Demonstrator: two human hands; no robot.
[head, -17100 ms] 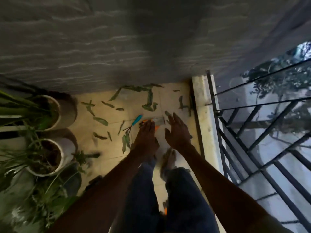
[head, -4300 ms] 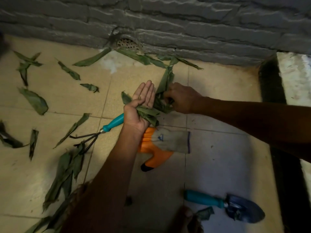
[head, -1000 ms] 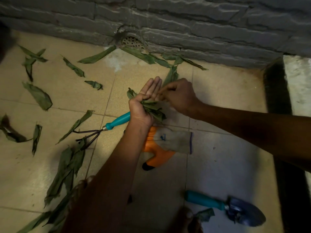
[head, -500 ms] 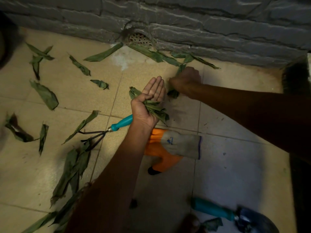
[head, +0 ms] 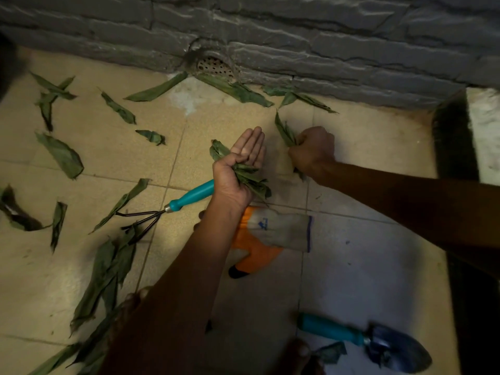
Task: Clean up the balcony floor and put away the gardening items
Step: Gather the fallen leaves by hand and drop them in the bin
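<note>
A: What are the hands doing?

B: The left hand (head: pixel 238 169) is lying palm up, thumb pinning a wad of leaves (head: pixel 250 180) against the palm, fingers straight. The right hand (head: pixel 311 150) is clenching into a fist around a leaf (head: pixel 284 131) just beside it.

A: How are the leaves likely handling?

B: As light, limp, creasing material: they are probably compressing without harm, so taking each at mid-length and folding it into the wad seems soundest. Loose ends may be slipping out of a thumb-only hold.

A: And what is lying around?

B: Under the left wrist an orange-and-grey glove (head: pixel 270 234) is lying flat; a teal hand rake (head: pixel 173 207) is pointing left; a trowel (head: pixel 373 345) is lying near the bottom edge. More leaves (head: pixel 62 155) are scattering across the tiles (head: pixel 365 266), several against the wall by the drain (head: pixel 213 66).
</note>
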